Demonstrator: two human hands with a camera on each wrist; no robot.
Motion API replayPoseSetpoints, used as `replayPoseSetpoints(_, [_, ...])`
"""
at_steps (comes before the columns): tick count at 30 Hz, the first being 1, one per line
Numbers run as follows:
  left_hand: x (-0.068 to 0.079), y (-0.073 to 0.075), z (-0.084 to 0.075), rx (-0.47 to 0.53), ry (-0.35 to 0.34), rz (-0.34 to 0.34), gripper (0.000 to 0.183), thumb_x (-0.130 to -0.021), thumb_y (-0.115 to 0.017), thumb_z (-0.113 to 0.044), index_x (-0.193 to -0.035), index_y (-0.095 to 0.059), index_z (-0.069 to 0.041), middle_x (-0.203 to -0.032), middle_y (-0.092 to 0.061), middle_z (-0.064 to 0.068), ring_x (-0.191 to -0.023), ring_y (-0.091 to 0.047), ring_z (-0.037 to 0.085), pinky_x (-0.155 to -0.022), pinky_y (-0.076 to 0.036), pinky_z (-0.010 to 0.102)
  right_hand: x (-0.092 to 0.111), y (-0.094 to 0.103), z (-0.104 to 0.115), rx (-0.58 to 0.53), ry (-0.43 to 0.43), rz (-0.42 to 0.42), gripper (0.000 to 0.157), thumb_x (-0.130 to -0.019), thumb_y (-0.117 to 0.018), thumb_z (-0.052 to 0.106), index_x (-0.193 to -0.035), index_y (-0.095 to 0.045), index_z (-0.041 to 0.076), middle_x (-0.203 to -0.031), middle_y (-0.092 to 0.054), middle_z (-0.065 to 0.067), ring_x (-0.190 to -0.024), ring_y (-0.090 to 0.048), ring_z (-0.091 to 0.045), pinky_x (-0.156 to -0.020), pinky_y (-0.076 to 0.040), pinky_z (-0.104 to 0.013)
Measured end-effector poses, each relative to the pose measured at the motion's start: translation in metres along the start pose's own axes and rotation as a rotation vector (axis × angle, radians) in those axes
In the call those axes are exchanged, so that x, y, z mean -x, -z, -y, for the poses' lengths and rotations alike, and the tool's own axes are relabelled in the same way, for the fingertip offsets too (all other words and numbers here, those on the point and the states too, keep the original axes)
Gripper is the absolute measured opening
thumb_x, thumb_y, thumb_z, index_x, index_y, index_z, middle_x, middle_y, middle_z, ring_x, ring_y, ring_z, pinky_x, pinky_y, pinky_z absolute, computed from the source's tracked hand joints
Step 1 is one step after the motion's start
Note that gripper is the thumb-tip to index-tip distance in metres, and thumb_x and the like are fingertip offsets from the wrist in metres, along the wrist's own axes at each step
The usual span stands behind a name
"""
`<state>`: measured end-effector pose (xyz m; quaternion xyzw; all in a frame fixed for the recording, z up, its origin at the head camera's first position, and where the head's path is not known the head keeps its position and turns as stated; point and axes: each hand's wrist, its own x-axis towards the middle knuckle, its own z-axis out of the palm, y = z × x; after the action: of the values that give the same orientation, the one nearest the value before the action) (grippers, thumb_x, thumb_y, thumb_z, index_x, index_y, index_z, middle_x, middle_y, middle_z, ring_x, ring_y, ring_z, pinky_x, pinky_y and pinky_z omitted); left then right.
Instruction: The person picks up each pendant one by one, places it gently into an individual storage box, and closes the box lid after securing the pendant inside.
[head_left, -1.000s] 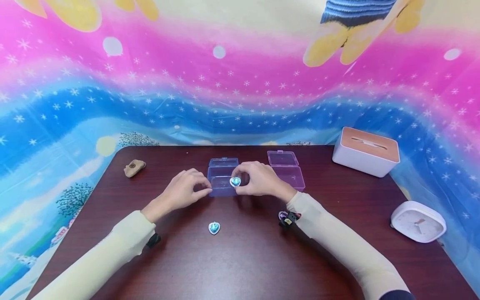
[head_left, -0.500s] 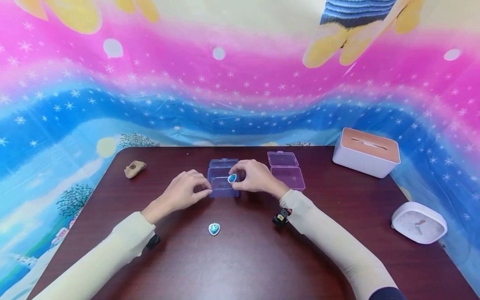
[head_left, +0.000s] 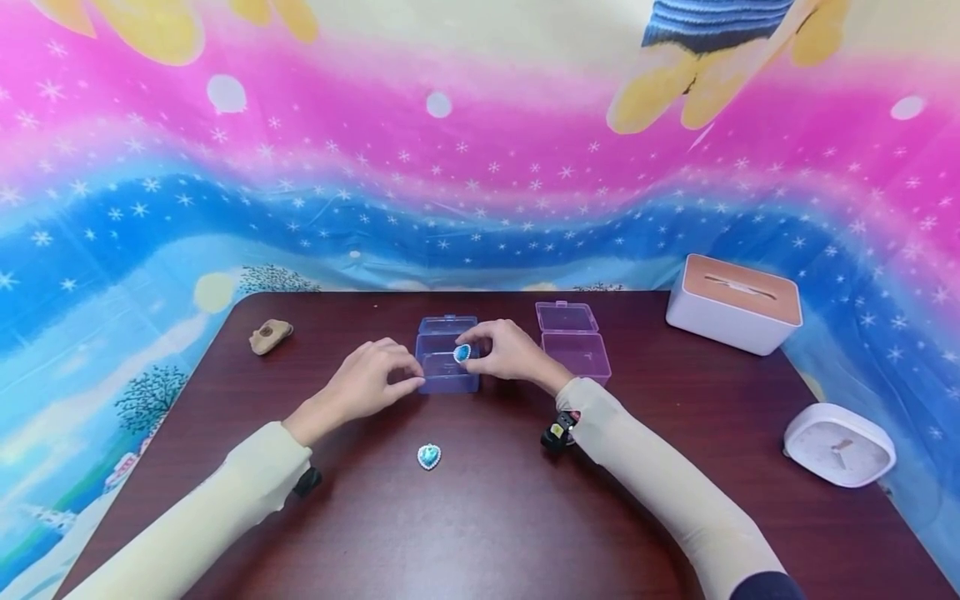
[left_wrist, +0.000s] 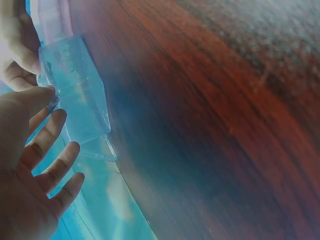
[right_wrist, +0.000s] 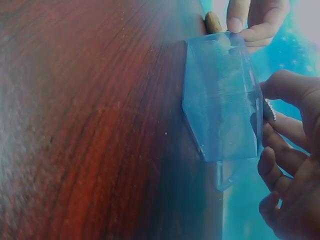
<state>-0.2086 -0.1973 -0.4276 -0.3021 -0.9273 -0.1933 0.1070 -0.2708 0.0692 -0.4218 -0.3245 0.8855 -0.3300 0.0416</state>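
Right hand (head_left: 512,350), fingers pinching heart gem (head_left: 462,353) over blue box (head_left: 448,384); left hand (head_left: 367,379), fingers gripping box's edge

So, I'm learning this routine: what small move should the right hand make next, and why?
Probably lower the held heart gem a little into the blue box: the right hand pinches it over the opening, the lid stands open, and the left hand is at the box's corner.

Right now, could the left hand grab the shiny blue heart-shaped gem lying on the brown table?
Probably yes: nothing shows between the left hand and that gem; it must first leave the see-through blue plastic box.
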Motion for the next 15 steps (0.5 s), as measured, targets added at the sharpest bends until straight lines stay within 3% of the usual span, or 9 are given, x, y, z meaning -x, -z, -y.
replayPoseSetpoints(7, [0.0003,-0.0002,0.0005,0.004,-0.005,-0.004,0.007,-0.091,-0.079,-0.03,-0.092,-0.079,-0.022,-0.087,-0.075,-0.011,-0.087,-0.063,0.013,-0.08,-0.05,0.037,-0.0043,-0.0054,-0.0082,-0.096,-0.015,0.018,0.035,-0.086,-0.081,0.021,-0.119,-0.077,0.009,-0.076,-0.065,-0.002,-0.069,-0.051,-0.014,-0.062,-0.042,-0.024])
replayPoseSetpoints(15, [0.0008,-0.0007,0.0008,0.008,0.001,0.001,0.007,-0.092,-0.078,-0.03,-0.091,-0.078,-0.023,-0.087,-0.075,-0.011,-0.088,-0.062,0.012,-0.08,-0.05,0.037,-0.0068,-0.0063,-0.0071,-0.071,-0.027,0.024,0.035,-0.086,-0.082,0.022,-0.119,-0.077,0.011,-0.073,-0.062,-0.002,-0.068,-0.05,-0.014,-0.061,-0.041,-0.024])
